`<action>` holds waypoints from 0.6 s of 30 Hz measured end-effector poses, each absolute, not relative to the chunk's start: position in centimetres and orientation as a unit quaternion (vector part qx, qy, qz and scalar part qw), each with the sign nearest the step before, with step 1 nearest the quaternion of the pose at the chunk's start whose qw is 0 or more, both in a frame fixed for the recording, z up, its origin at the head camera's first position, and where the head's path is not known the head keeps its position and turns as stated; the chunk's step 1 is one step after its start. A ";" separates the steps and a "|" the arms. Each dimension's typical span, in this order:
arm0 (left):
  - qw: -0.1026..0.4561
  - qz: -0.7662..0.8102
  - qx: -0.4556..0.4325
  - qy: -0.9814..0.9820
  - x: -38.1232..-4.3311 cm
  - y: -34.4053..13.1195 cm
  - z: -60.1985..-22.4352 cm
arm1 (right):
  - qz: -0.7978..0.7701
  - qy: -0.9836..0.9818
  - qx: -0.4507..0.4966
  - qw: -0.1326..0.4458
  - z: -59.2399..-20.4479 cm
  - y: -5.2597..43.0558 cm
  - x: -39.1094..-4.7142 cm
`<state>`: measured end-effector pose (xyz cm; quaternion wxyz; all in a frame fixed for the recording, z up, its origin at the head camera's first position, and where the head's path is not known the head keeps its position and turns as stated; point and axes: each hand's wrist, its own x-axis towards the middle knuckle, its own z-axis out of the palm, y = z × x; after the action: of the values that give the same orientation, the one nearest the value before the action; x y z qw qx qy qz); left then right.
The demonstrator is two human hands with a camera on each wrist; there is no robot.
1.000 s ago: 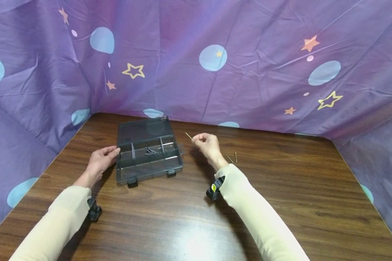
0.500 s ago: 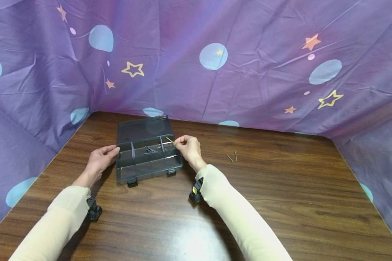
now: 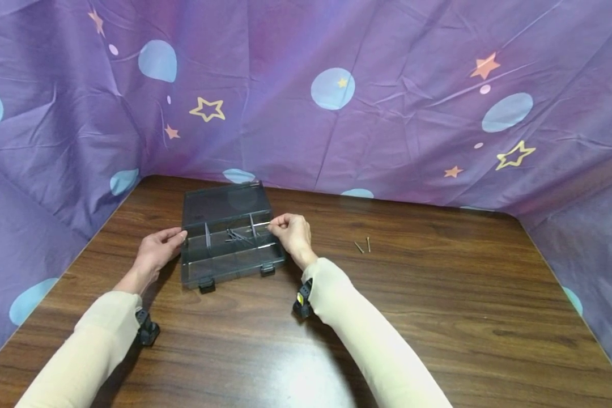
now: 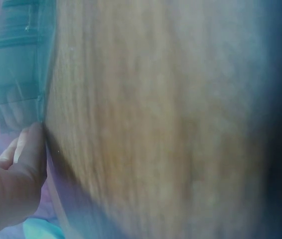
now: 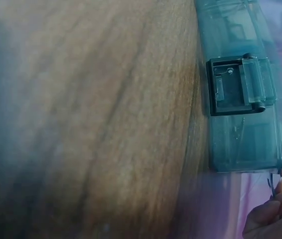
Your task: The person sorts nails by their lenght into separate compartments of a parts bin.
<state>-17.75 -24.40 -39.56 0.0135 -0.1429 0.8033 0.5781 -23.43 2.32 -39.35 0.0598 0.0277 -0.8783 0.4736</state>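
A smoky see-through compartment box lies with its lid tilted back. Several dark screws lie in its middle compartment. My left hand rests its fairly straight fingers against the box's left side wall. In the left wrist view the fingertips meet the box's corner. My right hand is at the right rim, thumb and fingertips together over the right compartment. A thin dark piece shows by these fingertips in the right wrist view; I cannot tell whether they hold it.
Two loose screws lie on the brown wooden table, to the right of my right hand. The box's front latches hang open. A purple curtain closes off the back and sides.
My right hand has moved left from the table to the box's right compartment. The brass-coloured screw that stuck out of its fingers no longer shows in the head view. The left hand has stayed put.
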 end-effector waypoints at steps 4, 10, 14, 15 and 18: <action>0.009 0.593 -0.140 0.793 -17.8 -24.4 -39.6 | 0.519 -0.852 0.015 0.061 -39.4 2.7 -23.2; 0.013 0.592 -0.141 0.793 -17.8 -24.4 -39.8 | 0.583 -0.811 -0.001 0.058 -39.6 4.1 -23.0; 0.015 0.584 -0.141 0.800 -17.8 -24.4 -39.8 | 0.602 -0.795 -0.011 0.068 -39.5 6.1 -22.9; 0.015 0.583 -0.141 0.800 -17.8 -24.5 -39.8 | 0.607 -0.792 -0.015 0.071 -39.5 6.7 -22.9; 0.016 0.581 -0.142 0.802 -17.8 -24.5 -39.8 | 0.621 -0.778 -0.035 0.082 -39.4 8.8 -22.9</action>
<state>-17.80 -24.50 -39.78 0.0160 -0.1415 0.8015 0.5808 -22.94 8.78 -39.45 0.0819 -0.0348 -0.7784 0.6214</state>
